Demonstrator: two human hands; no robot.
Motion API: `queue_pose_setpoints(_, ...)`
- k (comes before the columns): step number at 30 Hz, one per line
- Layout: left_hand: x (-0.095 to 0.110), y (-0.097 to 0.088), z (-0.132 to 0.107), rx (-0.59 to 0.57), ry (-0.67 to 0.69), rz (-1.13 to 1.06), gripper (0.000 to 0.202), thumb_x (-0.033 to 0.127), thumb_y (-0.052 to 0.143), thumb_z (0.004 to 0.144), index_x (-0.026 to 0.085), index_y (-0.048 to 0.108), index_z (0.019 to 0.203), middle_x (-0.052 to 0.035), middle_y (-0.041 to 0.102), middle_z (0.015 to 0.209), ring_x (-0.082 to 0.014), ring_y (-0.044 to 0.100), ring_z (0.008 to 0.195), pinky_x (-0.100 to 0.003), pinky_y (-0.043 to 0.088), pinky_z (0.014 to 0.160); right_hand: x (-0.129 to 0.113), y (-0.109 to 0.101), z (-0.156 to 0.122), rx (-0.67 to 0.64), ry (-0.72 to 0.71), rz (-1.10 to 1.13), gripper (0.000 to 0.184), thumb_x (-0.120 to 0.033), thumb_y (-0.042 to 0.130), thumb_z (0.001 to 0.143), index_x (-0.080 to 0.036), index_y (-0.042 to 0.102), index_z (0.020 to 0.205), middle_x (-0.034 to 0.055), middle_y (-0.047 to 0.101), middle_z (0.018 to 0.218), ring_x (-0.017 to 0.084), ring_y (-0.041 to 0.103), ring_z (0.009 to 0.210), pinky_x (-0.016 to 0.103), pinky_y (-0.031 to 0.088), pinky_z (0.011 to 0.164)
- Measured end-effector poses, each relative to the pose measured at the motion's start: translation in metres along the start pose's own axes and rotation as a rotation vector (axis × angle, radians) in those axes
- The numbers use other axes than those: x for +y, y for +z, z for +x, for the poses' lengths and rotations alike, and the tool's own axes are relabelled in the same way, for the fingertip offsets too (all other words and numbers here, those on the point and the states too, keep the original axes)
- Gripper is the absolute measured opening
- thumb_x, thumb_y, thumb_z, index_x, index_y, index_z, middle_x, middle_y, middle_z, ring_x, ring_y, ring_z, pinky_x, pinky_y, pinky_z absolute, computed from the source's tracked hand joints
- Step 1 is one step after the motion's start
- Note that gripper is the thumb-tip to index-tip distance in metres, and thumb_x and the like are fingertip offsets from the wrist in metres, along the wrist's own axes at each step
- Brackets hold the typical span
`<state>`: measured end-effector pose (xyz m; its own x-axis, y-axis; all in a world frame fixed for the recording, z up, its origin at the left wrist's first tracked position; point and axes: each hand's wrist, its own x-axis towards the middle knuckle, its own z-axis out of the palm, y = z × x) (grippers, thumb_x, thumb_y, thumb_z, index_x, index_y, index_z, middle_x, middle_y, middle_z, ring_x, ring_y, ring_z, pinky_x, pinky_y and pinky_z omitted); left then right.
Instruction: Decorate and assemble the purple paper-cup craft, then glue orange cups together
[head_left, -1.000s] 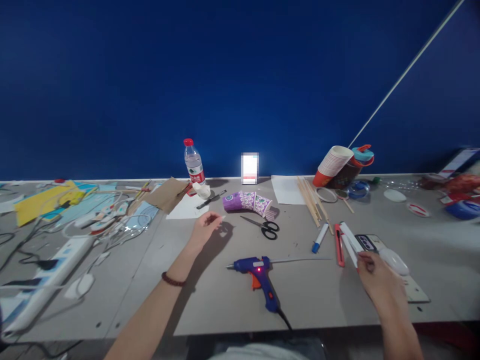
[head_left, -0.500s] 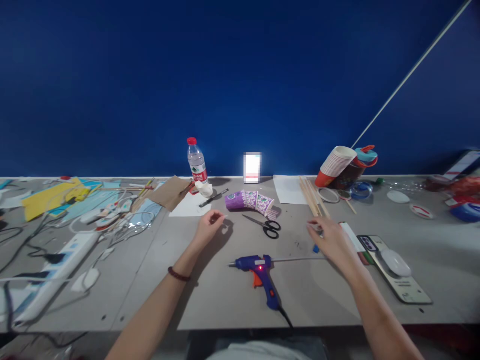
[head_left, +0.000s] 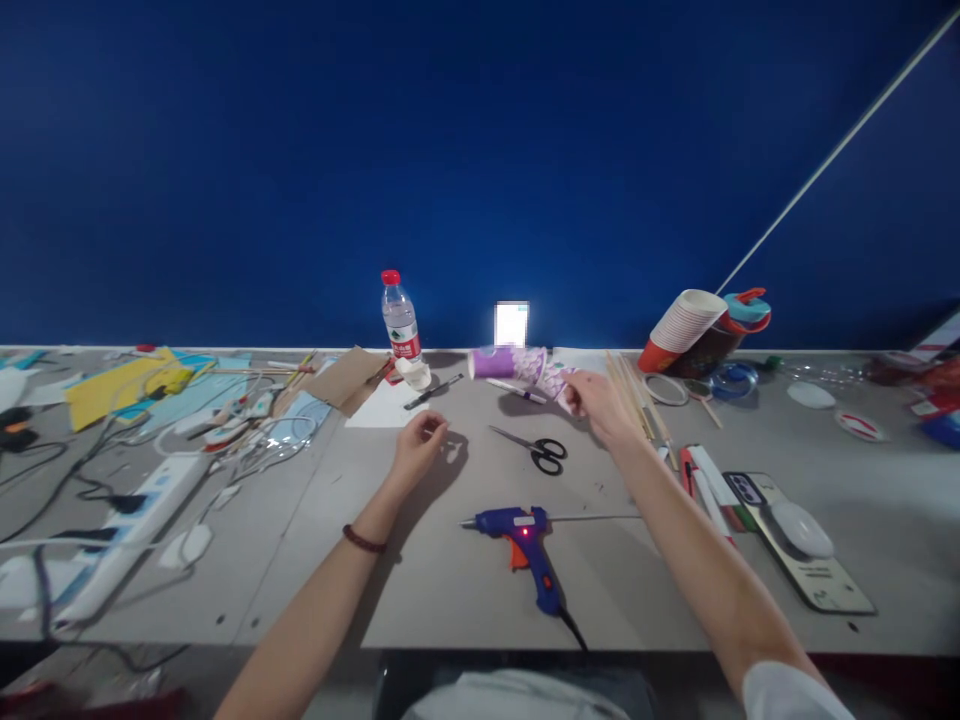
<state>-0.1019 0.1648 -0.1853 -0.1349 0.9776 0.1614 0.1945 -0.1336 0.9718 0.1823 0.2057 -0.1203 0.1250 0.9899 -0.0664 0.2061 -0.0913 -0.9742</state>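
My right hand [head_left: 596, 405] grips one end of a purple patterned paper-cup piece [head_left: 514, 364] and holds it lifted above the grey table [head_left: 450, 590]. A pen [head_left: 516, 391] lies just below the cup piece. My left hand [head_left: 417, 450] hovers left of the black scissors [head_left: 534, 450], fingers curled in a pinch on something too small to name. A blue glue gun [head_left: 525, 545] with a red light lies in front of both hands, a glue stick poking out to its right.
A water bottle [head_left: 400, 322], brown card [head_left: 349, 378] and white paper stand at the back. Wooden sticks [head_left: 630, 395], stacked paper cups [head_left: 679, 325], a red cutter, a phone [head_left: 742, 490] and a mouse [head_left: 802, 528] lie right. Power strips [head_left: 127, 530], cables and coloured paper crowd the left.
My right hand moved from the pens at the right across to the purple cup piece, took hold of it and lifted it off the table. The left hand stayed pinched in place.
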Motion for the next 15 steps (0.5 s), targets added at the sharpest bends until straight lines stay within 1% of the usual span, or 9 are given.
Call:
queue_pose_setpoints(2,-0.002,-0.001,0.002,0.042,-0.033,-0.063,0.021,0.039,0.068,0.069,0.021,0.059,0.071,0.0016,0.055,0.066,-0.0121,0.053,0.059,-0.024,0.043,0.056,-0.015,-0.021,0.004,0.06,-0.023,0.229,0.033,-0.043,0.06,0.071,-0.022,0.037,0.057,-0.0048,0.04,0.045,0.008,0.035,0.041,0.021,0.023,0.037)
queue_pose_setpoints(4,-0.002,-0.002,0.003,0.048,-0.051,-0.097,0.023,0.041,0.069,0.069,0.021,0.058,0.072,0.002,0.055,0.067,-0.0115,0.052,0.059,-0.024,0.044,0.056,-0.029,-0.042,0.008,0.062,-0.042,0.398,0.032,-0.039,0.061,0.068,-0.023,0.034,0.06,-0.0074,0.034,0.046,0.008,0.03,0.041,0.02,0.023,0.036)
queue_pose_setpoints(6,-0.001,-0.003,0.003,0.044,-0.057,-0.103,0.025,0.043,0.069,0.069,0.021,0.058,0.073,0.002,0.055,0.069,-0.0114,0.053,0.06,-0.024,0.044,0.057,-0.036,-0.058,0.01,0.057,-0.056,0.491,0.03,-0.036,0.06,0.068,-0.023,0.033,0.063,-0.0087,0.031,0.047,0.008,0.027,0.04,0.019,0.024,0.036)
queue_pose_setpoints(8,0.001,-0.003,0.003,0.048,-0.062,-0.105,0.026,0.044,0.069,0.068,0.021,0.058,0.073,0.0022,0.055,0.068,-0.0114,0.053,0.06,-0.024,0.044,0.058,-0.035,-0.065,0.012,0.049,-0.035,0.507,0.03,-0.033,0.06,0.069,-0.023,0.033,0.062,-0.0089,0.03,0.046,0.007,0.027,0.039,0.02,0.023,0.036)
queue_pose_setpoints(10,0.002,-0.003,0.002,0.049,-0.063,-0.115,0.026,0.043,0.069,0.068,0.021,0.058,0.072,0.0024,0.055,0.068,-0.0113,0.053,0.059,-0.024,0.044,0.057,-0.029,-0.062,0.013,0.038,0.009,0.41,0.028,-0.031,0.06,0.07,-0.022,0.036,0.059,-0.0077,0.034,0.043,0.007,0.029,0.038,0.021,0.021,0.036)
queue_pose_setpoints(11,0.002,-0.003,0.002,0.038,-0.057,-0.121,0.026,0.043,0.069,0.068,0.02,0.057,0.072,0.0023,0.055,0.068,-0.0113,0.053,0.059,-0.024,0.043,0.057,-0.025,-0.056,0.013,0.017,0.023,0.31,0.027,-0.031,0.06,0.071,-0.021,0.039,0.057,-0.0063,0.038,0.043,0.007,0.031,0.038,0.021,0.021,0.036)
queue_pose_setpoints(14,0.004,-0.002,0.001,-0.041,-0.043,-0.138,0.025,0.042,0.068,0.068,0.02,0.058,0.071,0.0011,0.056,0.067,-0.0121,0.053,0.059,-0.025,0.044,0.056,-0.011,-0.03,0.011,-0.1,0.016,-0.025,0.029,-0.032,0.06,0.074,-0.017,0.05,0.051,-0.0011,0.05,0.044,0.007,0.039,0.039,0.02,0.025,0.037)
queue_pose_setpoints(15,0.004,-0.003,0.0,-0.071,-0.029,-0.124,0.024,0.041,0.067,0.069,0.019,0.058,0.071,0.0005,0.056,0.067,-0.0127,0.053,0.059,-0.026,0.044,0.057,-0.007,-0.021,0.011,-0.128,0.017,-0.086,0.031,-0.033,0.061,0.075,-0.016,0.052,0.05,-0.0003,0.052,0.045,0.007,0.04,0.04,0.02,0.027,0.038)
